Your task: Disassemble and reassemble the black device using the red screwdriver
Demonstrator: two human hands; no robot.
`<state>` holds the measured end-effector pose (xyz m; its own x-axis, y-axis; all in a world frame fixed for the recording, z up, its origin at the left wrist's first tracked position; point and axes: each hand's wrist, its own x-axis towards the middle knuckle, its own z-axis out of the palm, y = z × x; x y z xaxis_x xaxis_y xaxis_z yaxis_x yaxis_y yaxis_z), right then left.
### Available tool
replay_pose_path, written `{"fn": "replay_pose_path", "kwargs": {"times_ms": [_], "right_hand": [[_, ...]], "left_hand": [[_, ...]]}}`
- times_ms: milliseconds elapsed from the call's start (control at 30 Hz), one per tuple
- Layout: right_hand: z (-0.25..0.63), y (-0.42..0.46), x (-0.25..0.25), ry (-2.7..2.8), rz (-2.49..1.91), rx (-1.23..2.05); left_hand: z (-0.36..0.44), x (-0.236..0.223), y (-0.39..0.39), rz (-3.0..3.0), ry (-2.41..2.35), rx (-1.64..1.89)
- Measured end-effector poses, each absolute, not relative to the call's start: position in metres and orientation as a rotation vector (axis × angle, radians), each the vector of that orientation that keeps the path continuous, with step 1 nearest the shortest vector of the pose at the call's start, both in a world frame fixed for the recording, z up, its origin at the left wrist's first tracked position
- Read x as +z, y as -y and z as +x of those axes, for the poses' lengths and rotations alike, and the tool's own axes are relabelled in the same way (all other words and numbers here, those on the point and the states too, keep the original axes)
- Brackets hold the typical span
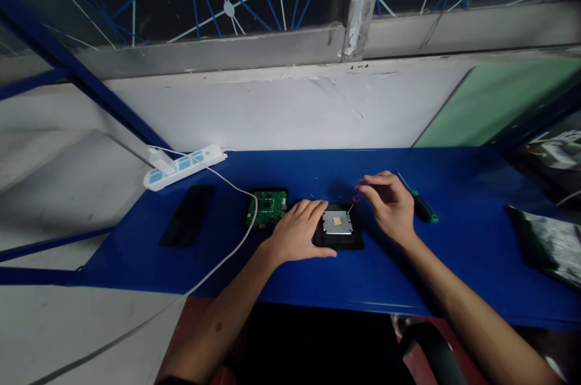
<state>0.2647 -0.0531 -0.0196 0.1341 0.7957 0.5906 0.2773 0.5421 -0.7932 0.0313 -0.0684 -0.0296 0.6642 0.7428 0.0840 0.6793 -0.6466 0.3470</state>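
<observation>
A black plastic case part (339, 242) lies on the blue table, with a silver metal plate (330, 229) inside it and a small yellowish square pad (336, 221) at the plate's middle. My left hand (301, 230) rests over the case's left edge, fingers stretched out and thumb along the near side. In my right hand (391, 203) a small screwdriver (356, 197) is pinched between thumb and fingers. Its thin shaft slants down to the plate's far right corner; whether the tip sits in a screw is too small to tell. Left of my left hand lies a green circuit board (267, 208) in a black housing.
A green-handled screwdriver (424, 206) lies right of my right hand. Farther left are a dark phone-like slab (187, 215) and a white power strip (186, 167). A white cable (227, 261) crosses the circuit board. A shiny packet (551, 243) lies at the far right.
</observation>
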Motion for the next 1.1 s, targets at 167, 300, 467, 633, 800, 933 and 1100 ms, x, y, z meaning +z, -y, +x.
{"fn": "replay_pose_path", "kwargs": {"times_ms": [167,300,467,633,800,933,1100], "right_hand": [[0.265,0.054,-0.018,1.444,-0.948,0.516],[0.266,0.055,-0.013,1.498,-0.956,0.559],[0.265,0.058,-0.008,1.571,-0.969,0.735],[0.261,0.060,-0.010,1.531,-0.810,0.894],[0.264,0.056,-0.011,1.399,-0.748,0.990],[0.269,0.053,-0.017,1.332,-0.822,1.046],[0.267,0.055,-0.018,1.312,-0.828,0.986]], "left_hand": [[0.031,-0.032,0.069,2.615,-1.146,0.314],[0.031,-0.031,0.069,2.620,-1.150,0.307],[0.031,-0.031,0.069,2.633,-1.146,0.315],[0.031,-0.031,0.068,2.637,-1.144,0.312],[0.031,-0.031,0.069,2.634,-1.143,0.323],[0.030,-0.032,0.069,2.624,-1.135,0.311],[0.030,-0.032,0.069,2.623,-1.133,0.308]]}}
